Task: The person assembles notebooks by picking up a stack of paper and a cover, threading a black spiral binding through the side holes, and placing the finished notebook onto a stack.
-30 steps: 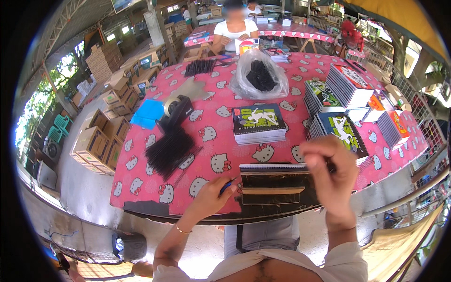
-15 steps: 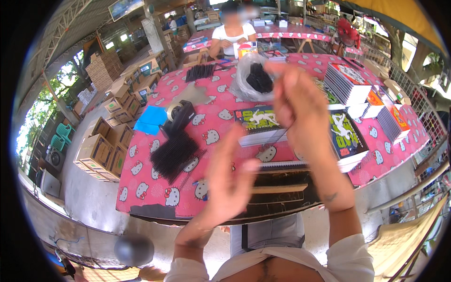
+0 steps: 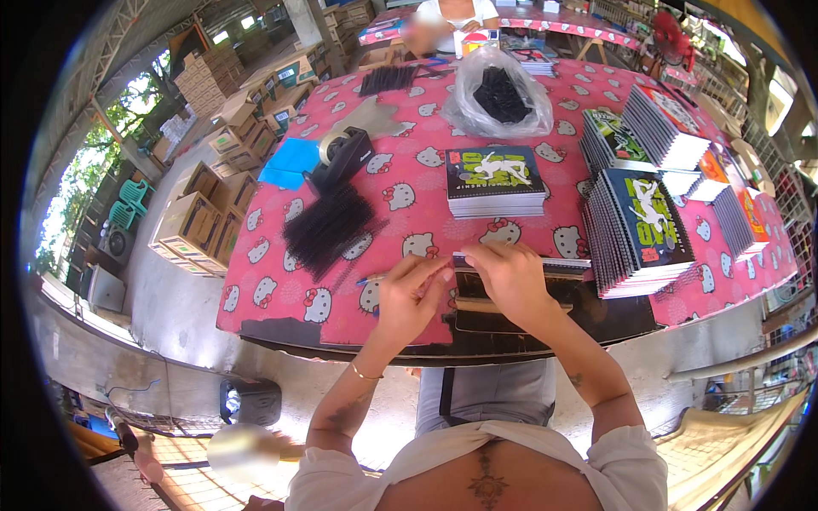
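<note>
At the near edge of the table, both hands meet at the left end of a notebook that lies with its white, punched edge showing. My left hand is closed, its fingertips pinched together beside that corner. My right hand is closed too, thumb and fingers pressed together over the notebook's end. Whatever the fingertips hold is too small to make out. Beyond them sits a short stack of dark-covered notebooks. To the left lies a pile of black plastic binding coils.
A black tape dispenser and blue sheet stand left. A clear plastic bag holds black pieces. Coil-bound notebooks are stacked right. A wooden strip lies at the dark front edge. A person sits opposite.
Both hands have come down from above the table and drawn together at the notebook's left end. My view has tilted down, showing the right-hand stacks that my arm covered.
</note>
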Demonstrator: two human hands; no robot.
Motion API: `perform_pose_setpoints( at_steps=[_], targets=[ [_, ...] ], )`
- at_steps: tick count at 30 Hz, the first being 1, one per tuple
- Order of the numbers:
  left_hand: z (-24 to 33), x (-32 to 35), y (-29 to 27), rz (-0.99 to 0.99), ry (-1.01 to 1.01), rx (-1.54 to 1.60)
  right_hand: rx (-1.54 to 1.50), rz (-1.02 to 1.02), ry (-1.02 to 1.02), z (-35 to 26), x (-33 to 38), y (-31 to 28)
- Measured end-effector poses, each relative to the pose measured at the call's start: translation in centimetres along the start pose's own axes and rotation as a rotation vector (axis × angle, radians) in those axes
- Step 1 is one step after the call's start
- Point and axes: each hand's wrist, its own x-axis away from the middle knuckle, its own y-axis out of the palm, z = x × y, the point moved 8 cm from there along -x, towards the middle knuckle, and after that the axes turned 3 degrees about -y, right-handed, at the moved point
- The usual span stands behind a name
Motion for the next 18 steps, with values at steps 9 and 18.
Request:
perform_pose_setpoints(
  at_steps=[9,18],
  targets=[
    [-2.3,-0.5,0.7,0.032,-0.09,-0.018,-0.08,0.08,-0.005,0.1,-0.6,-0.4],
    [-2.8,-2.0,0.8,-0.097,-0.201,-0.193,-0.092,0.079,-0.009,0.1,-0.7,-0.5]
  ],
)
